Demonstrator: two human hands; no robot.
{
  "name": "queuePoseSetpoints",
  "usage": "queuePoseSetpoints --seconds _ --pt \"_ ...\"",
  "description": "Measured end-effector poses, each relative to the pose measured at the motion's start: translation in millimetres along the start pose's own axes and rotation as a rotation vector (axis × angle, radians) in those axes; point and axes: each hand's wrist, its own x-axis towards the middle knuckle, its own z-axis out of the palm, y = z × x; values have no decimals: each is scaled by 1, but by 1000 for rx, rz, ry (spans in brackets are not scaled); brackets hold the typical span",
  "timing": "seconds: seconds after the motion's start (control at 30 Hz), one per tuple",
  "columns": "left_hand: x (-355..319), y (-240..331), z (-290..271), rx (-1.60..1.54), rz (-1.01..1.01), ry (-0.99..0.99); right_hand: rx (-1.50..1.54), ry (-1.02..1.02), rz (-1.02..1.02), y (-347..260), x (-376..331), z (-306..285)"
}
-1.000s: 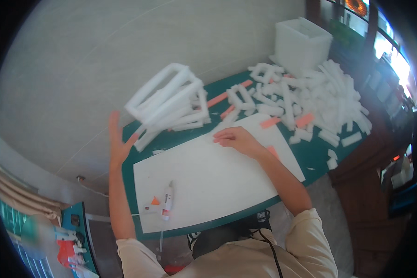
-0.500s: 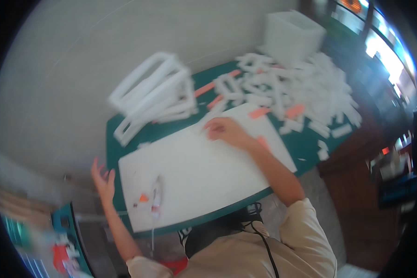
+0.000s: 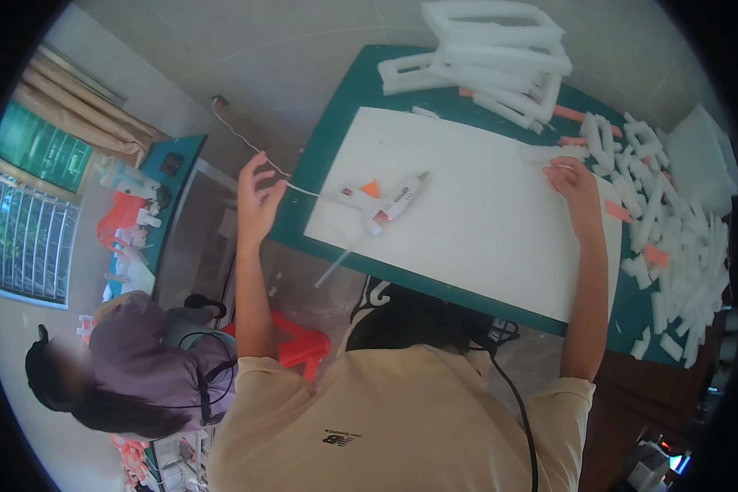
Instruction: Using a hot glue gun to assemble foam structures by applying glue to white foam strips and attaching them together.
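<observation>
Both my hands are off the glue gun (image 3: 395, 207), which lies on the left part of the white board (image 3: 484, 221)
I judge this a pause between grips; taking up the gun would call for my left hand (image 3: 260, 199) to come in over the board and close round its handle. That hand hangs beyond the left edge of the green table (image 3: 336, 107), fingers bent and well apart from the thumb, nothing in it that I can see; the white cord (image 3: 238, 135) runs by the fingertips, touching or not I cannot tell. My right hand (image 3: 574, 182) is curled narrow over the board's far right part, near a white foam strip (image 3: 541, 153); whether it pinches anything, I cannot tell
</observation>
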Motion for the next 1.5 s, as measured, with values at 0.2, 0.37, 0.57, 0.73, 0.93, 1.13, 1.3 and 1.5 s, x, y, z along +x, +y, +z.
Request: queuePoseSetpoints --seconds 0.2,0.37,0.57,0.73,0.93,1.13,1.3,1.5 --pt "9 15 6 39 40 -44 14 20 22 2 -5 7" --pt "34 31 36 100 131 -159 -58 -3 -63 -3 -7 6" --pt "66 20 89 40 186 -296 -298 76 -248 33 5 -15" --pt "100 13 97 88 228 -355 -163 38 -186 23 8 7" --pt "123 14 137 80 228 -430 -269 98 -172 16 -3 -3" --pt "133 11 144 75 230 -431 -255 133 -172 7 -6 5" --pt "134 -8 145 54 226 -405 -269 137 -183 4 -7 4" --pt "134 -17 140 44 227 -399 -321 111 -110 5 -5 4"
